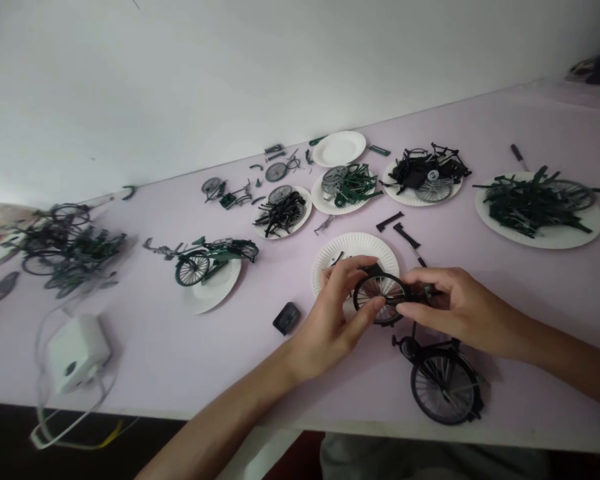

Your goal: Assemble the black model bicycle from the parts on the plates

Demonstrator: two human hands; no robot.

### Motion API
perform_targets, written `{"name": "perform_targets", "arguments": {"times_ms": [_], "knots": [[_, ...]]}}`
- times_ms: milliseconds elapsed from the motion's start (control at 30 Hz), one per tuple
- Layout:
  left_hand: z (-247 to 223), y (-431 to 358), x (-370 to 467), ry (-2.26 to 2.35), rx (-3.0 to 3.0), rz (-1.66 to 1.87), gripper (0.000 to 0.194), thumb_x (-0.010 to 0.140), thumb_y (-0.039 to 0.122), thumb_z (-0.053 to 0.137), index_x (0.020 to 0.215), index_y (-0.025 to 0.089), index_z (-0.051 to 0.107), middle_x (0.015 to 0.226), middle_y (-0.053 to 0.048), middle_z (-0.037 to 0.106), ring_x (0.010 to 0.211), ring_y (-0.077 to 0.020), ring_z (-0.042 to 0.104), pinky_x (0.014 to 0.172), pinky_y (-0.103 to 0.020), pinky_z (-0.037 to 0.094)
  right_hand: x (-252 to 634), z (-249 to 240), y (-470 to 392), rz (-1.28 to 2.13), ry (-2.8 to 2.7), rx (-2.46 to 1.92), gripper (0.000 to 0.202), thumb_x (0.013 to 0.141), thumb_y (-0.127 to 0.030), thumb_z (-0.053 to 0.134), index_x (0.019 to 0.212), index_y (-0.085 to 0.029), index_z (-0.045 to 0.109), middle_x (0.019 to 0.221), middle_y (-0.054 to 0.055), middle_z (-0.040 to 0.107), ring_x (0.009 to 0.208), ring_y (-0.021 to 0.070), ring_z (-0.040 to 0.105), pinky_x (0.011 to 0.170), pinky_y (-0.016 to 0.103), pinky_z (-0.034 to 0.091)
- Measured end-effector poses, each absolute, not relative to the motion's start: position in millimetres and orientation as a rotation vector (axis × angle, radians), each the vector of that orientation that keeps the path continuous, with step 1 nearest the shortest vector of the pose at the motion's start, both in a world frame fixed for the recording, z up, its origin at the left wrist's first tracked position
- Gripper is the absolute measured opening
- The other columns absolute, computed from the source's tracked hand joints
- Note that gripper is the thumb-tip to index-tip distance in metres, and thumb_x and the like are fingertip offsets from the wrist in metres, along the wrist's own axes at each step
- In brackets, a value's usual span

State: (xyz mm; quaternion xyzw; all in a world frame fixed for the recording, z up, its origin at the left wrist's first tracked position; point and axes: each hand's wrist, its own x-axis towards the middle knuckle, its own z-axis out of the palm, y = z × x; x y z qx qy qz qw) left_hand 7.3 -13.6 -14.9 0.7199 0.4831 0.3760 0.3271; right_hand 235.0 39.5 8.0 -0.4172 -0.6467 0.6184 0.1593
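Note:
A black model bicycle (447, 385) lies near the front edge of the table, its rear wheel toward me. My left hand (336, 312) is closed around the bicycle's other wheel (380, 290), thumb near the hub and fingers at the rim. From the right, my right hand (455, 308) pinches the bicycle beside that wheel, fingertips close to the hub; the exact part is hidden by the fingers. Beneath the wheel is a white paper plate (353, 243) with a few small black parts on it.
Plates of black parts (281, 217), green parts (357, 187) and dark parts (430, 173) stand behind. A green model bicycle (207, 257) rests on a plate to the left. A screwdriver (518, 157) lies far right; a white box with cables (79, 353) sits front left.

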Motion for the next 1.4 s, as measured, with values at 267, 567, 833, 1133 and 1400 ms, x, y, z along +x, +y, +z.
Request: {"name": "perform_targets", "arguments": {"times_ms": [267,567,833,1133,1400], "knots": [[-16,-15,3,1.186,1.979,0.993,0.048,0.101,0.025,0.062,0.145,0.026,0.041,0.132,-0.014,0.059,0.127,-0.0276,0.062,0.108,-0.048,0.057,233,14,40,1.83,-1.949,-1.087,0.025,0.094,-0.044,0.066,0.101,-0.021,0.074,0.092,0.003,0.075,0.086,0.0222,0.067,0.073,0.03,0.049],[-8,5,-18,1.405,1.986,1.058,0.038,0.107,0.032,0.048,0.143,0.021,0.039,0.099,-0.006,0.068,0.097,-0.0211,0.064,0.089,-0.041,0.051,237,7,42,1.833,-1.885,-1.167,0.023,0.087,-0.043,0.075,0.098,-0.023,0.074,0.094,0.002,0.076,0.087,0.0216,0.07,0.074,0.028,0.053],[-5,25,-57,1.586,2.4,0.865,0.022,0.103,0.013,0.053,0.125,0.019,0.053,0.105,-0.003,0.067,0.1,-0.0165,0.063,0.103,-0.04,0.038,249,-2,49,1.818,-1.946,-1.278,0.045,0.088,-0.063,0.068,0.102,-0.021,0.07,0.068,0.001,0.065,0.057,0.0152,0.063,0.05,0.025,0.048],[-2,13,-35,1.32,2.649,0.612,0.014,0.106,0.023,0.055,0.119,0.017,0.058,0.115,-0.007,0.071,0.108,-0.0204,0.061,0.101,-0.039,0.037,248,1,50,1.779,-1.981,-1.34,0.043,0.09,-0.061,0.066,0.1,-0.019,0.067,0.058,-0.001,0.062,0.052,0.0143,0.061,0.048,0.022,0.046],[-3,6,-24,1.254,2.764,0.667,0.005,0.105,0.021,0.058,0.105,0.016,0.059,0.097,-0.004,0.071,0.098,-0.0187,0.063,0.096,-0.038,0.039,249,0,52,1.81,-1.963,-1.313,0.043,0.088,-0.062,0.069,0.096,-0.02,0.068,0.061,0.0,0.064,0.056,0.014,0.062,0.05,0.022,0.05]]}}
